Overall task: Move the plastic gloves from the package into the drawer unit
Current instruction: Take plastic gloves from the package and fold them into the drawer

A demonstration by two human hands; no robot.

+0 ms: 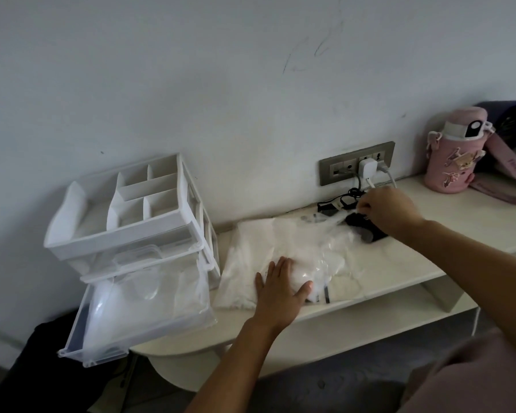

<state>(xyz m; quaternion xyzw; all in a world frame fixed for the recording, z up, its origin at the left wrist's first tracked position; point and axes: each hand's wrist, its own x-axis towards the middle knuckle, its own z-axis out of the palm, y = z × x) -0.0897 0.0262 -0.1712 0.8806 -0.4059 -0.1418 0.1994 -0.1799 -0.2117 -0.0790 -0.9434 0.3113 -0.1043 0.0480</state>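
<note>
Lying flat on the white table (414, 260), the package (295, 248) is a clear bag stuffed with crumpled whitish film, its long side running from just beside the drawer unit (125, 239) off toward the right. The left hand (280, 289) rests on the near part of the bag, palm down, fingers straight and spread, gripping nothing. The right hand (388, 210) is at the bag's far right end, fingers curled in, and appears to pinch the clear plastic there (the fingertips are partly hidden, so how tight the pinch is cannot be told).

A heap of plastic gloves (149, 299) sits in the drawer (75, 338), a clear one pulled well out of the unit and hanging past the table's left edge. The unit stands at the table's left end against the wall, and its white top tray (137, 198) is split into several compartments.

Under the right hand a dark object (367, 231) lies touching the bag's end, with black cables (340, 201) just behind it. Above them a wall socket (337, 169) carries a white charger (367, 168). Well apart to the right, a pink bottle (453, 153) stands upright in a fabric sleeve with a strap. A lower shelf (370, 323) runs beneath the tabletop.
</note>
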